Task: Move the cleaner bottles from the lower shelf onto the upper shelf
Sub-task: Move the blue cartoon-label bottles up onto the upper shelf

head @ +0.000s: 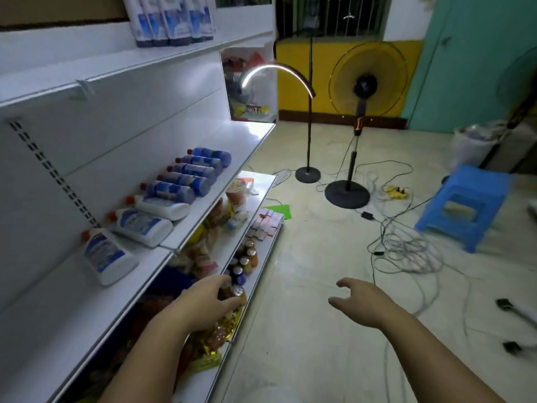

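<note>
Left hand (207, 298): low beside small jars (242, 267), fingers curved; whether it grips anything, cannot tell.
Right hand (363, 305): slack, empty, over the floor.
Cleaner bottles (142, 225): lying in a row on lower shelf (247, 141); more upright on upper shelf (145, 61).
Risk: bottles touch, so lifting one may roll a neighbour off.

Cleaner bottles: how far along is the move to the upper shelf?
Done: a group of standing bottles is on the upper shelf. In hand: nothing; the left hand and right hand are low and hold no cleaner bottle. Left: eight lying bottles, three white and five blue, on the lower shelf.
</note>
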